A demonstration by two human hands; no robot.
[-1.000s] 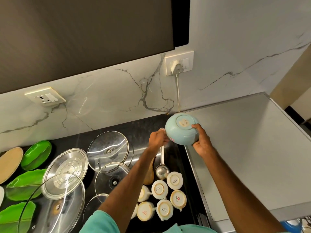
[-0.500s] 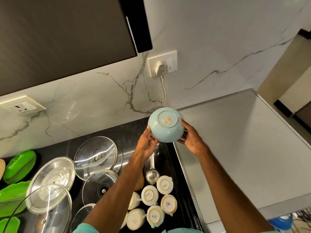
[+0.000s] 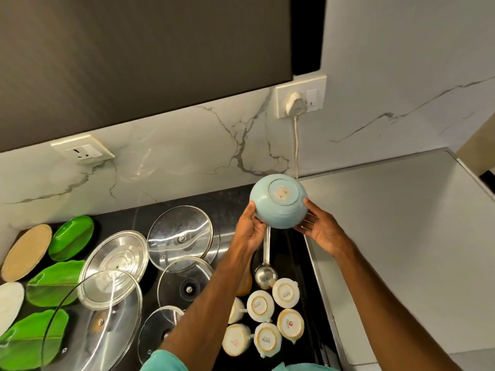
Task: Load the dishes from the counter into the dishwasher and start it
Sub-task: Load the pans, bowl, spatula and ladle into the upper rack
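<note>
Bowl [image 3: 278, 202], pale blue, hangs base-up above the dark worktop [image 3: 230, 204], beside the marble wall [image 3: 187, 156]; left hand [image 3: 247, 232] and right hand [image 3: 322, 232] clasp opposite sides, fingers [image 3: 308, 223] clamped on it. Probably a steadying hold for the carry to the unseen dishwasher.

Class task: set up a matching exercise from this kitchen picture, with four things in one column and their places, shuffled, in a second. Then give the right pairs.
Things:
1. blue bowl
2. ladle
3. white cups
4. plug

Places:
A. in the wall socket
B. held between the left hand and right hand
C. upside down in a cluster on the dark counter
D. lying flat below the raised bowl

Pairs: 1-B, 2-D, 3-C, 4-A
</note>
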